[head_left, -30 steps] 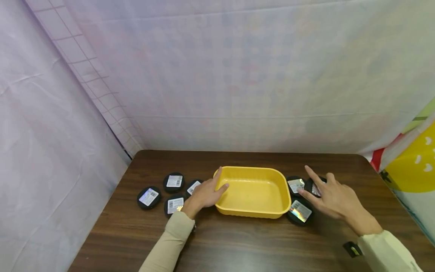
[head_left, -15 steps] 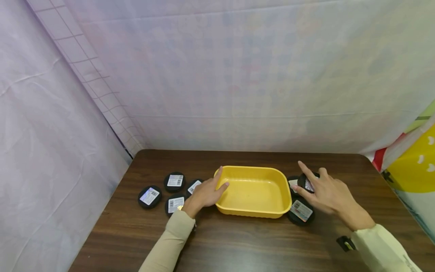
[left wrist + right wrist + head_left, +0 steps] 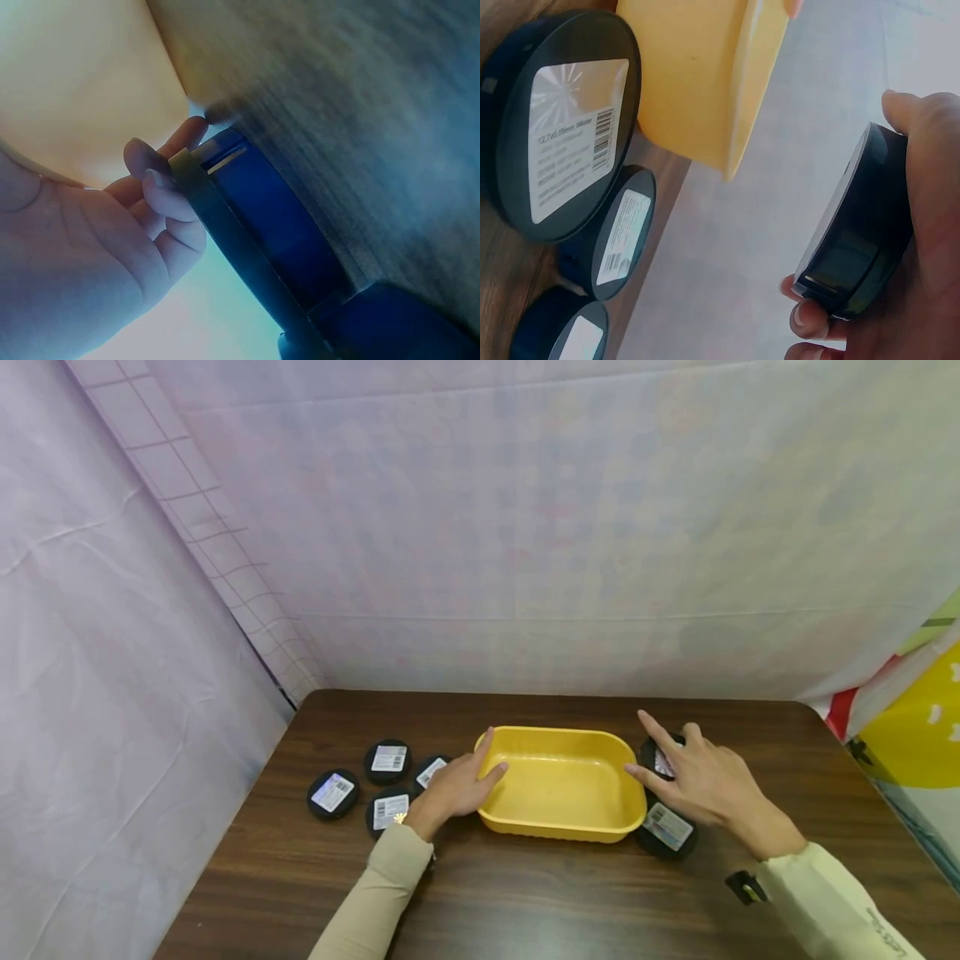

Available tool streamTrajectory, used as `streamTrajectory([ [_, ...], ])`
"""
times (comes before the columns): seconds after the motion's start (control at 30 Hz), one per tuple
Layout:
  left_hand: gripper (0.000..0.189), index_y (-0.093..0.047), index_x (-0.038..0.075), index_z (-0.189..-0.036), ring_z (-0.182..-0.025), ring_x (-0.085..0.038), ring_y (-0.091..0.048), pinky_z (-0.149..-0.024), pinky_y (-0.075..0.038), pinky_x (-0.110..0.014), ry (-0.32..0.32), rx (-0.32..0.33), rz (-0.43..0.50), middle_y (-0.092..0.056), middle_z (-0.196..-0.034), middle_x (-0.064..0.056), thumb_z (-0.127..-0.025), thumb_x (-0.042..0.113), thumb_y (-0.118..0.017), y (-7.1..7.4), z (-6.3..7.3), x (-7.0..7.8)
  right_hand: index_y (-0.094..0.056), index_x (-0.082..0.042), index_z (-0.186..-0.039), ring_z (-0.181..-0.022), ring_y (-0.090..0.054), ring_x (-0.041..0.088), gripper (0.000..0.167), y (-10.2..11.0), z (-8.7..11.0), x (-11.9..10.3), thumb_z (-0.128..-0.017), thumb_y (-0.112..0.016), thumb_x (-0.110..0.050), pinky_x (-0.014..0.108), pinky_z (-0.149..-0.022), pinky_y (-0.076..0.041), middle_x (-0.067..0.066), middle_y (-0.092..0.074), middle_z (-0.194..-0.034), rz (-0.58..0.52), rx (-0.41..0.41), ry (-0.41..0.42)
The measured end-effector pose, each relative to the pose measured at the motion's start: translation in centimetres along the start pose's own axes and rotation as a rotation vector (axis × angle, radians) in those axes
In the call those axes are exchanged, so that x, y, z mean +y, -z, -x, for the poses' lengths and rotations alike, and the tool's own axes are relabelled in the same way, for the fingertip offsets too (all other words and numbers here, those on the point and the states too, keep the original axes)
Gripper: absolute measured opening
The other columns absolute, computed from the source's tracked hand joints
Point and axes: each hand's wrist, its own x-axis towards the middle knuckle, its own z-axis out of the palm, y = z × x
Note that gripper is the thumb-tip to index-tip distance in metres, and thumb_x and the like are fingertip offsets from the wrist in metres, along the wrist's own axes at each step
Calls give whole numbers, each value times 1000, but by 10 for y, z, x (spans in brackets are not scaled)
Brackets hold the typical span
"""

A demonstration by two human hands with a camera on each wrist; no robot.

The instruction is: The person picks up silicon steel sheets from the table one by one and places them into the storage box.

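My left hand (image 3: 453,789) holds the left rim of the yellow plastic tub (image 3: 558,835), thumb over the inside and index finger along the edge. In the left wrist view its other fingers are curled close by the side of a round black case (image 3: 262,217). My right hand (image 3: 708,781) grips another round black case (image 3: 859,225) between thumb and fingers, raised off the table just beyond the tub's right end. A third black case (image 3: 666,831), label up, lies under the right hand by the tub's front right corner.
More labelled round black cases, such as one at the far left (image 3: 332,794) and one behind it (image 3: 387,760), lie flat on the brown wooden table (image 3: 510,893). A pale cloth (image 3: 525,543) hangs along the table's back edge.
My right hand has moved left toward the tub, lifting the round black case and carrying it over its neighbour. My left hand and the tub stay in place.
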Motion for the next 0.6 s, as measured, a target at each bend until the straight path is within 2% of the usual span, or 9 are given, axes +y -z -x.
streamTrajectory([
  [0.17,72,-4,31,-161,-134,-34,-48,-106,-40,-53,-6,-1,-7,-39,-155,-15,-101,64,-29,0,0,0,-18,-28,-160,-54,-48,24,83,-2,-3,-6,-93,-49,-67,39,-46,-43,32,-50,-112,5,23,27],
  [0.6,73,-4,31,-161,-135,-34,-47,-106,-40,-53,-7,-7,-3,-39,-155,-15,-101,64,-29,0,-2,-2,-14,-29,-160,-55,-46,22,83,-8,-11,-20,-94,-45,-68,34,-46,-40,32,-50,-115,-1,-4,57],
])
